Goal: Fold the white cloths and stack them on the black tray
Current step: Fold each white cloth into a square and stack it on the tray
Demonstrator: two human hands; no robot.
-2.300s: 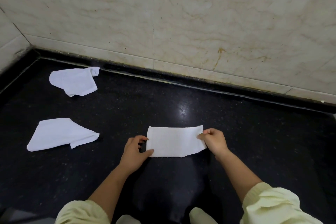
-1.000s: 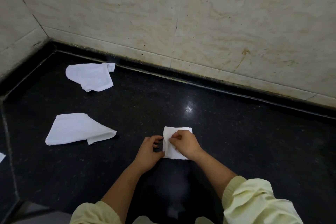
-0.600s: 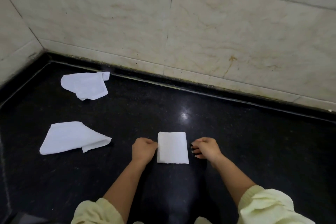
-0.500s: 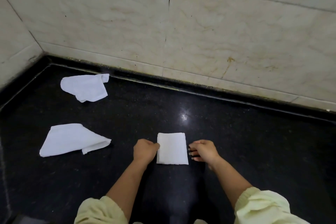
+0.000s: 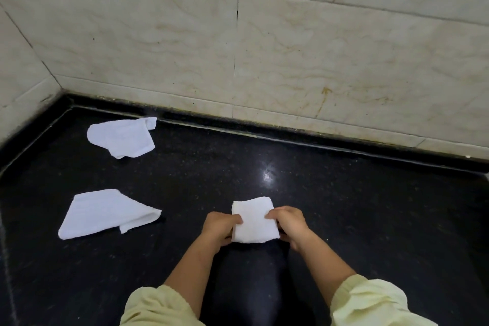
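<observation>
Left hand (image 5: pixel 221 226) and right hand (image 5: pixel 288 222) both grip the folded cloth (image 5: pixel 254 221) (fingers hidden underneath).

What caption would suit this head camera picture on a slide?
Both hands, left and right, grip a folded white cloth over a black surface; two unfolded cloths wait.

The glossy black countertop (image 5: pixel 344 219) carries two loose white cloths: one crumpled (image 5: pixel 121 137) near its back left corner, one half-folded (image 5: pixel 105 213) toward its left edge.
</observation>
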